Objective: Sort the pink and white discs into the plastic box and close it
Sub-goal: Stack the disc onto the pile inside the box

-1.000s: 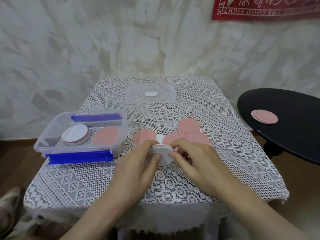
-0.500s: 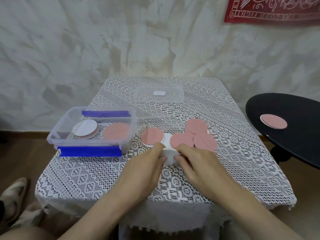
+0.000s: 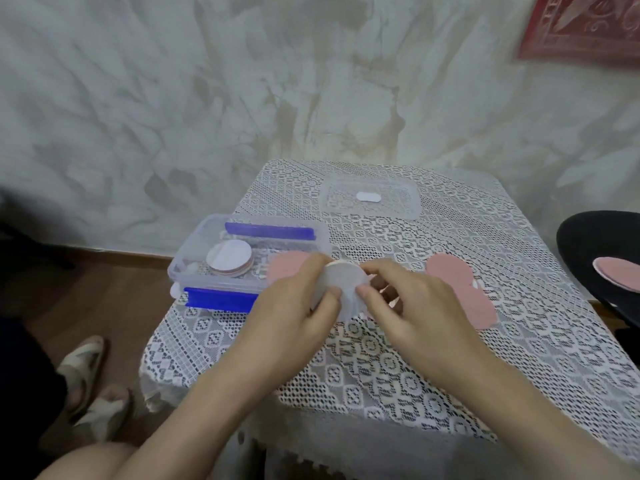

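Observation:
A stack of white discs [image 3: 343,282] is lifted and tilted above the lace-covered table [image 3: 408,358]. My left hand [image 3: 294,306] grips its left edge and my right hand [image 3: 405,306] pinches its right edge. The clear plastic box [image 3: 194,251] with blue clips stands open at the table's left, holding a white-topped pile [image 3: 229,258] and a pink disc [image 3: 287,265] partly hidden by my left hand. Several pink discs [image 3: 457,285] lie on the cloth to the right of my hands. The clear lid [image 3: 372,199] lies flat at the back.
A black round side table [image 3: 588,258] at the right edge carries one pink disc [image 3: 616,275]. Sandalled feet [image 3: 90,386] rest on the wooden floor at the lower left. A wall rises just behind the table.
Both hands have raised the white stack off the cloth and carried it left, close to the box. The camera has swung left.

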A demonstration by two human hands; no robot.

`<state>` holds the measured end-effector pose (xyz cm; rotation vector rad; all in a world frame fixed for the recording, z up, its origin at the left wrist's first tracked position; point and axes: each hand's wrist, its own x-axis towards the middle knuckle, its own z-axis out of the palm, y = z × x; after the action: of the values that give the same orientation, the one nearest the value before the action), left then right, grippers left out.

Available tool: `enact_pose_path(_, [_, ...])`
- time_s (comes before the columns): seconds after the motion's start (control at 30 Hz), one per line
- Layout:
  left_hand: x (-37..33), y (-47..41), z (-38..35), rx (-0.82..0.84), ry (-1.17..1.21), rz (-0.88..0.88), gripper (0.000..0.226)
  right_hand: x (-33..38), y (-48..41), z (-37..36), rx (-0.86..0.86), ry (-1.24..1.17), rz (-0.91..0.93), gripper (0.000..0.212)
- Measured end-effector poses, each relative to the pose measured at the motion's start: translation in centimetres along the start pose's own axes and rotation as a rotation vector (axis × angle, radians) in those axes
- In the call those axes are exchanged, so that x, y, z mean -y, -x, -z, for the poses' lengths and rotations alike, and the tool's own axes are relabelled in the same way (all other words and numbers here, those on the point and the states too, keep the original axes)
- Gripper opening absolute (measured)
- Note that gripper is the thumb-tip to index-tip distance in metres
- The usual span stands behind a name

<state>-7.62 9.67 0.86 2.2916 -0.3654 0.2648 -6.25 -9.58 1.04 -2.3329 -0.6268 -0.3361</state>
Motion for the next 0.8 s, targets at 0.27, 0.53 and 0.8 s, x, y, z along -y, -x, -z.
enact_pose_path(0.27, [3.7, 0.0, 4.2, -0.063, 0.147, 0.115, 0.017, 2.5, -4.6, -2.5, 0.111, -0.171, -0.053, 0.016])
enact_pose_path(0.53, [8.3, 0.1, 9.5, -0.304, -0.178, 0.273, 0.020, 3.8, -9.8, -5.2, 0.132, -0.270, -0.142, 0.008])
enact_pose_path(0.8, [11.3, 0.4, 10.9, -0.215, -0.232, 0.420, 0.054, 6.5, -15.8, -9.6, 0.231, -0.143, -0.140, 0.002])
